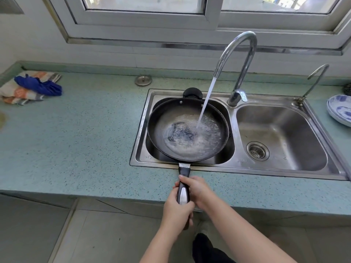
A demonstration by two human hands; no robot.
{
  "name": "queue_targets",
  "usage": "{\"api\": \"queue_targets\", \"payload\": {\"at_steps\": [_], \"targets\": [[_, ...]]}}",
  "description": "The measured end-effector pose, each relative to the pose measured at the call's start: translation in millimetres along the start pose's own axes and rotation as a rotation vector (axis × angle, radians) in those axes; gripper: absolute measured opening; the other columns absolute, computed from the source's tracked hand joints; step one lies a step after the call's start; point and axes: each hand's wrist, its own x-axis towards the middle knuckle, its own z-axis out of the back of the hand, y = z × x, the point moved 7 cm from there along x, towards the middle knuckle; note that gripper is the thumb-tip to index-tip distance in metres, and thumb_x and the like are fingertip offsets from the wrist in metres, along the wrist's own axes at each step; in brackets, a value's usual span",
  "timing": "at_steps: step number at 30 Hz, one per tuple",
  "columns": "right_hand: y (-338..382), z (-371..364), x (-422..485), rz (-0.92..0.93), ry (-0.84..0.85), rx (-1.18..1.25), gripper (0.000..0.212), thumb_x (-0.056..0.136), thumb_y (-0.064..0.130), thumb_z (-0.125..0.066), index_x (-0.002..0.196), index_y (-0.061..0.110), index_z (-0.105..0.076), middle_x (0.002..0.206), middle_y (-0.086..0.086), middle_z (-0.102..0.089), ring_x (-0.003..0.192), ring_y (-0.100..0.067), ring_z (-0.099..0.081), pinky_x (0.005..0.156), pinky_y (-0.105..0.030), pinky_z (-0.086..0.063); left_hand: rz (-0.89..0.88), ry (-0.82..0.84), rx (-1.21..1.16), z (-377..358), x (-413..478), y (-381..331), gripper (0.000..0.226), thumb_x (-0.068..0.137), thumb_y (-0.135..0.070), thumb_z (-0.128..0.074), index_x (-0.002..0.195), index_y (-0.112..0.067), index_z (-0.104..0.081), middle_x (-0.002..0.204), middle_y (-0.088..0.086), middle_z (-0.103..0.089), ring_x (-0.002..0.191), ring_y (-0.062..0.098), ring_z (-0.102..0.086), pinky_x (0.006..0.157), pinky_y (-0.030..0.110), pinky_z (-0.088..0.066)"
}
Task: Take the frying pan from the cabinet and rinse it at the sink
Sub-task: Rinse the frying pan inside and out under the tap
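Note:
The black frying pan [171, 118] hangs level over the left basin of the steel sink [144, 156], its long handle pointing toward me. Both hands hold that handle: my left hand [175, 211] wraps the near end, and my right hand [197, 188] grips it just ahead. Water streams from the curved chrome tap [237, 54] into the pan's right half and pools across its bottom. A second dark pan with a black knob handle [191, 92] lies in the basin underneath.
The right basin [284, 137] has a drain strainer. A small second tap [315, 80] stands at the sink's far right corner, with blue-patterned plates [340, 109] beside it. Folded cloths [28, 88] lie on the green counter at the left. A metal plug [143, 80] sits behind the sink.

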Motion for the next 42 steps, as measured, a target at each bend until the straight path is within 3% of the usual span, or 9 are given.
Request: {"api": "queue_targets", "payload": {"at_steps": [8, 13, 20, 24, 27, 32, 36, 39, 42], "targets": [[-1, 13, 3, 0.005, -0.025, -0.031, 0.021, 0.093, 0.018, -0.051, 0.082, 0.002, -0.058, 0.054, -0.002, -0.07, 0.057, -0.019, -0.063, 0.064, -0.031, -0.049, -0.007, 0.114, -0.132, -10, 2, 7, 0.035, 0.08, 0.01, -0.047, 0.102, -0.017, -0.053, 0.039, 0.0, -0.048, 0.029, 0.016, -0.041, 0.035, 0.022, -0.038], [2, 16, 0, -0.044, 0.079, 0.075, 0.035, 0.097, 0.026, -0.04, 0.108, -0.005, -0.052, 0.079, -0.013, -0.066, 0.062, -0.019, -0.066, 0.061, -0.029, -0.055, 0.049, 0.216, -0.378, -17, 0, 9, 0.025, 0.084, 0.009, -0.047, 0.104, -0.007, -0.05, 0.044, 0.003, -0.043, 0.031, 0.013, -0.035, 0.032, 0.018, -0.03], [5, 21, -6, -0.089, 0.25, 0.171, 0.039, 0.098, 0.026, -0.034, 0.108, -0.003, -0.057, 0.095, -0.011, -0.069, 0.081, -0.015, -0.07, 0.072, -0.027, -0.055, 0.167, 0.315, -0.633, -38, -10, 9, 0.031, 0.068, -0.008, -0.052, 0.099, -0.013, -0.049, 0.043, 0.001, -0.039, 0.025, 0.009, -0.032, 0.029, 0.011, -0.023], [9, 21, -7, -0.066, 0.23, 0.194, 0.03, 0.097, 0.02, -0.039, 0.091, 0.0, -0.06, 0.074, -0.006, -0.073, 0.07, -0.014, -0.071, 0.071, -0.027, -0.055, 0.19, 0.325, -0.635, -41, -11, 10, 0.036, 0.068, -0.008, -0.052, 0.103, -0.014, -0.049, 0.043, 0.001, -0.039, 0.026, 0.009, -0.033, 0.03, 0.012, -0.025], [11, 23, -5, -0.037, 0.174, 0.194, 0.024, 0.096, 0.016, -0.041, 0.086, 0.001, -0.057, 0.064, -0.003, -0.07, 0.062, -0.015, -0.071, 0.067, -0.027, -0.056, 0.194, 0.334, -0.556, -40, -10, 11, 0.026, 0.078, -0.007, -0.054, 0.102, -0.015, -0.048, 0.045, 0.002, -0.042, 0.029, 0.011, -0.036, 0.033, 0.014, -0.027], [8, 27, -4, -0.028, 0.117, 0.229, 0.025, 0.097, 0.016, -0.041, 0.087, 0.0, -0.056, 0.063, -0.005, -0.068, 0.058, -0.015, -0.07, 0.055, -0.026, -0.057, 0.131, 0.262, -0.164, -30, -2, 7, 0.008, 0.092, -0.012, -0.049, 0.099, -0.017, -0.049, 0.055, 0.006, -0.057, 0.038, 0.017, -0.056, 0.043, 0.021, -0.045], [7, 25, -2, -0.037, 0.105, 0.209, 0.026, 0.097, 0.016, -0.041, 0.083, 0.0, -0.055, 0.059, -0.006, -0.068, 0.058, -0.017, -0.068, 0.059, -0.031, -0.055, 0.072, 0.066, 0.156, -22, 6, -3, 0.019, 0.083, -0.014, -0.054, 0.102, -0.013, -0.048, 0.076, 0.008, -0.065, 0.064, 0.024, -0.067, 0.067, 0.037, -0.055], [9, 21, -2, -0.025, 0.09, 0.211, 0.027, 0.098, 0.014, -0.04, 0.08, -0.002, -0.053, 0.056, -0.008, -0.067, 0.058, -0.02, -0.065, 0.068, -0.032, -0.052, 0.031, -0.094, 0.395, -22, 8, -10, 0.036, 0.084, -0.018, -0.053, 0.119, -0.01, -0.048, 0.108, 0.012, -0.065, 0.099, 0.031, -0.063, 0.083, 0.034, -0.048], [12, 22, -5, -0.007, 0.045, 0.15, 0.029, 0.098, 0.013, -0.039, 0.078, -0.001, -0.054, 0.059, -0.008, -0.065, 0.053, -0.016, -0.065, 0.06, -0.027, -0.053, -0.004, -0.146, 0.337, -22, 6, -12, 0.042, 0.083, -0.019, -0.056, 0.124, -0.016, -0.051, 0.109, 0.009, -0.067, 0.101, 0.03, -0.061, 0.085, 0.034, -0.048]]}}
